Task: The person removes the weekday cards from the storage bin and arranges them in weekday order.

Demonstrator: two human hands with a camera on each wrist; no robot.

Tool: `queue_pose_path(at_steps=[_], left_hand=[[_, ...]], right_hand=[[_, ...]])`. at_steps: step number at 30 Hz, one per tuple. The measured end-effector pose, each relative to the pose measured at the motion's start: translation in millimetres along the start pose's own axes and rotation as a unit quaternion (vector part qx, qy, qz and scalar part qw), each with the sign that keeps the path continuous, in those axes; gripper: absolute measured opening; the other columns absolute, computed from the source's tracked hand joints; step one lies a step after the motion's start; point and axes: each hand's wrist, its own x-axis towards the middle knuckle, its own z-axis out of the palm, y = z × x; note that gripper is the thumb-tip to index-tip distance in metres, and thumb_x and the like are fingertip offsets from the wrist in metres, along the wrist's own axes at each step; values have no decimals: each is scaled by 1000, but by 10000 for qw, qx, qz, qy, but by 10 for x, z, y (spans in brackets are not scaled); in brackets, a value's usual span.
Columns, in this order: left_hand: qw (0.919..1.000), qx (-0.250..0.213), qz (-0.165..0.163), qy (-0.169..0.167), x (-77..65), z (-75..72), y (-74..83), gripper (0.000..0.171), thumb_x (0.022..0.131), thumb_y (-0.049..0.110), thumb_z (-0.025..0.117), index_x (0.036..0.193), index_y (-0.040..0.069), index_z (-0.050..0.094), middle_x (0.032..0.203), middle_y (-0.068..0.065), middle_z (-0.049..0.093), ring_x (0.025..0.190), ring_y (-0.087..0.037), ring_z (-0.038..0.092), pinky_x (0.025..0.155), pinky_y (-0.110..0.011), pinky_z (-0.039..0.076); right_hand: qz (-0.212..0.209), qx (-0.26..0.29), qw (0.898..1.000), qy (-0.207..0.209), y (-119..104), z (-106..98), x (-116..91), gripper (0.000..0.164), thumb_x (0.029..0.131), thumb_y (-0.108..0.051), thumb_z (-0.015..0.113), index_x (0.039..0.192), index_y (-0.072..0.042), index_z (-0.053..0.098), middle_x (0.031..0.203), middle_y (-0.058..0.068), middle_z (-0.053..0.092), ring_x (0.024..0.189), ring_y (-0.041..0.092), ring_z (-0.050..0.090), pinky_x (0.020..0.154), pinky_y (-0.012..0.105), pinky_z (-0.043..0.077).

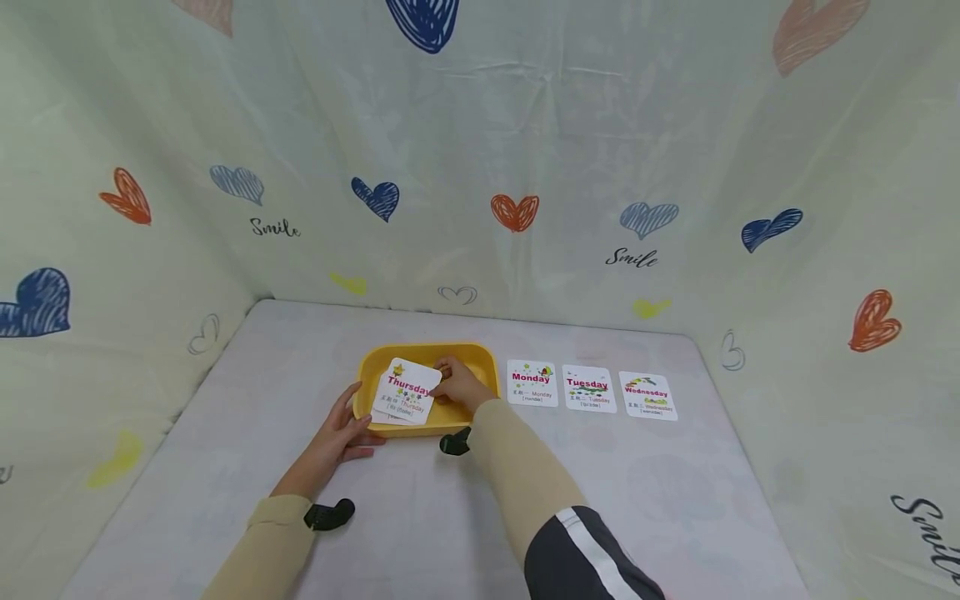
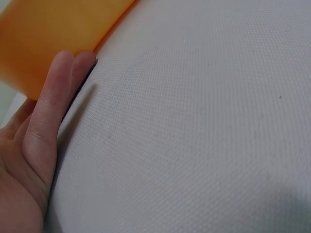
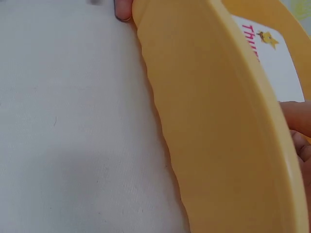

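In the head view, a yellow tray (image 1: 480,360) holds a small stack of white cards at its left side. The top card, printed "Thursday" (image 1: 405,400), lies slightly askew over another card, whose edge peeks out below. My right hand (image 1: 459,385) reaches into the tray and pinches the Thursday card at its right edge. My left hand (image 1: 337,433) holds the tray's near left corner, thumb by the left side and fingers along the front. In the left wrist view, two fingers (image 2: 46,107) lie against the tray's outer wall (image 2: 63,29).
Right of the tray, cards printed "Monday" (image 1: 532,398), "Tuesday" (image 1: 589,402) and "Wednesday" (image 1: 648,407) lie in a row, face up with small gaps. A white cloth covers the table (image 1: 420,517). A heart-patterned curtain (image 1: 450,133) stands behind and at both sides.
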Motion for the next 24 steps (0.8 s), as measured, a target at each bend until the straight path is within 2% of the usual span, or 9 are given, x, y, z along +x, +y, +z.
queue_pose_path(at_steps=[8, 15, 20, 24], left_hand=[[9999, -109, -78, -35, 17, -25, -25, 74, 99, 29, 57, 154, 44, 9, 156, -9, 25, 99, -30, 67, 81, -36, 56], [9999, -90, -49, -36, 19, -22, -14, 75, 99, 29, 57, 155, 42, 9, 158, -10, 22, 97, -29, 68, 79, -36, 56], [10000, -58, 9, -56, 16, -21, -13, 75, 100, 27, 56, 156, 40, 7, 159, -12, 17, 95, -29, 68, 77, -36, 56], [9999, -62, 45, -116, 20, -29, -17, 75, 100, 27, 55, 156, 39, 6, 160, -13, 14, 96, -29, 68, 77, -37, 56]], right_hand=[[201, 398, 9990, -81, -42, -34, 2, 36, 90, -2, 68, 120, -11, 52, 102, 10, 55, 76, 21, 60, 72, 26, 55], [296, 1450, 9882, -404, -87, -143, -36, 34, 92, -2, 65, 122, -11, 51, 109, 13, 62, 87, 25, 66, 79, 32, 56], [58, 1632, 9854, -471, -178, -175, -67, 33, 93, 2, 61, 122, -9, 50, 109, 15, 62, 86, 26, 65, 81, 35, 56], [-143, 1487, 9880, -389, -269, -209, -80, 35, 92, 3, 62, 123, -7, 50, 106, 15, 62, 84, 25, 65, 79, 35, 56]])
